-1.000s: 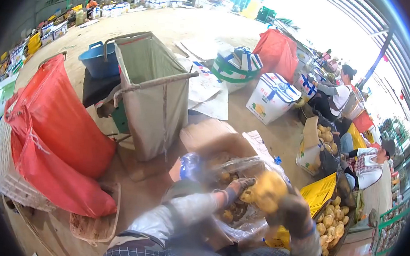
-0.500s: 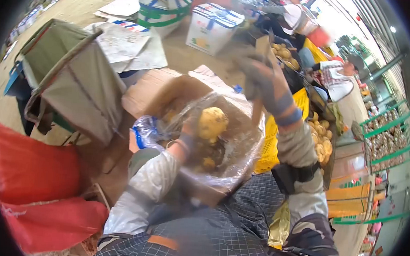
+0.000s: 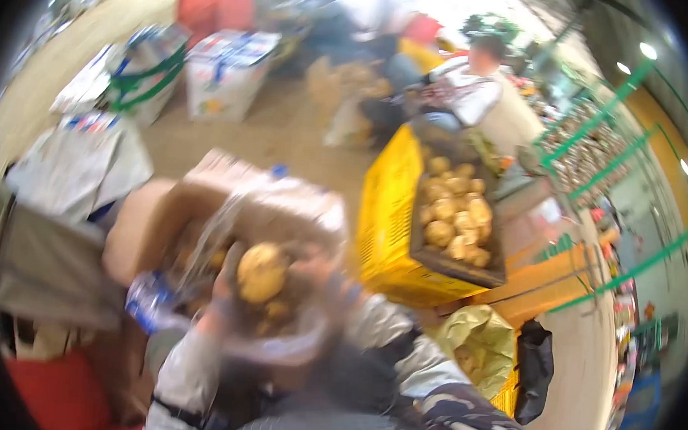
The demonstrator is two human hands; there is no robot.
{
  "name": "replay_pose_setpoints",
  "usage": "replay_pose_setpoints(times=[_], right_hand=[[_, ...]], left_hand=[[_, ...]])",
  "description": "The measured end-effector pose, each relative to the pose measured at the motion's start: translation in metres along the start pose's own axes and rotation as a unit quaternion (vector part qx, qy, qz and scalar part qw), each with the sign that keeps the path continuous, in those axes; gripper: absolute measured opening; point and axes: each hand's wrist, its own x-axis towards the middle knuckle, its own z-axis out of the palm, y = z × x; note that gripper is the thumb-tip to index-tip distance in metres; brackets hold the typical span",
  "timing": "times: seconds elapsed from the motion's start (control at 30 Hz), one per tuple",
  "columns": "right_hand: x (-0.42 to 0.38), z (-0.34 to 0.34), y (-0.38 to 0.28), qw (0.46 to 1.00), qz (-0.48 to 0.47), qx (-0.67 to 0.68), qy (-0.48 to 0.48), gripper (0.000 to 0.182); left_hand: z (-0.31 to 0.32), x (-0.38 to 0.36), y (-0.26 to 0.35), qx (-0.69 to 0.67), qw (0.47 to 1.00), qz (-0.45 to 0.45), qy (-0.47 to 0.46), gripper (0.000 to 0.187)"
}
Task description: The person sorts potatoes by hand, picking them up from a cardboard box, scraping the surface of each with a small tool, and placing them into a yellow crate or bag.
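Note:
A round yellow-brown potato-like item is above an open cardboard box lined with clear plastic. My left hand is closed against its left side and holds it. On the right of the item, my right hand is over the box, smeared by motion; its fingers cannot be made out. More of the same produce lies lower in the box, partly hidden by the plastic and my arms.
Right of the box stands a yellow crate beside a dark-rimmed container of produce. A yellow-green sack is near my right arm. White bags stand behind, and a seated person is farther back.
The view has swung to the right. My right hand, raised over the right side before, has come down beside the item over the box. My left hand still holds the item.

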Motion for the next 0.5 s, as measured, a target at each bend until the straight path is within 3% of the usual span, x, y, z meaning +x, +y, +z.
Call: replay_pose_setpoints(times=[0.03, 0.1, 0.13, 0.17, 0.2, 0.3, 0.37, 0.4, 0.43, 0.5], right_hand=[[-0.005, 0.001, -0.004, 0.988, 0.034, 0.150, -0.022, 0.056], [-0.008, 0.003, -0.002, 0.960, 0.078, 0.269, -0.029, 0.053], [0.000, 0.005, 0.014, 0.985, 0.049, 0.164, 0.003, 0.054], [0.007, 0.007, 0.030, 0.997, 0.027, 0.055, 0.039, 0.054], [-0.001, 0.001, 0.007, 0.999, 0.022, 0.032, 0.030, 0.055], [-0.016, -0.014, -0.035, 0.975, 0.040, -0.206, 0.079, 0.058], [-0.026, -0.012, -0.044, 0.944, 0.071, -0.322, 0.016, 0.059], [-0.025, -0.017, -0.054, 0.920, 0.081, -0.382, -0.009, 0.060], [-0.028, -0.021, -0.070, 0.932, 0.127, -0.338, -0.044, 0.060], [-0.021, -0.018, -0.055, 0.943, 0.095, -0.318, -0.026, 0.060]], left_hand=[[-0.004, 0.001, -0.006, 0.049, 0.999, 0.010, -0.002, 0.059], [-0.050, 0.022, -0.028, 0.307, 0.939, 0.146, 0.060, 0.048], [-0.061, 0.027, -0.036, 0.342, 0.922, 0.163, 0.079, 0.043], [-0.055, 0.023, -0.035, 0.292, 0.947, 0.119, 0.064, 0.045], [-0.049, 0.021, -0.032, 0.264, 0.959, 0.088, 0.054, 0.047], [-0.039, 0.019, -0.027, 0.224, 0.974, 0.014, 0.039, 0.052], [-0.069, 0.025, -0.043, 0.379, 0.913, 0.146, 0.043, 0.037], [-0.067, 0.029, -0.044, 0.372, 0.912, 0.166, 0.052, 0.039], [-0.063, 0.033, -0.044, 0.366, 0.910, 0.187, 0.061, 0.042], [-0.060, 0.034, -0.043, 0.413, 0.883, 0.213, 0.059, 0.048]])
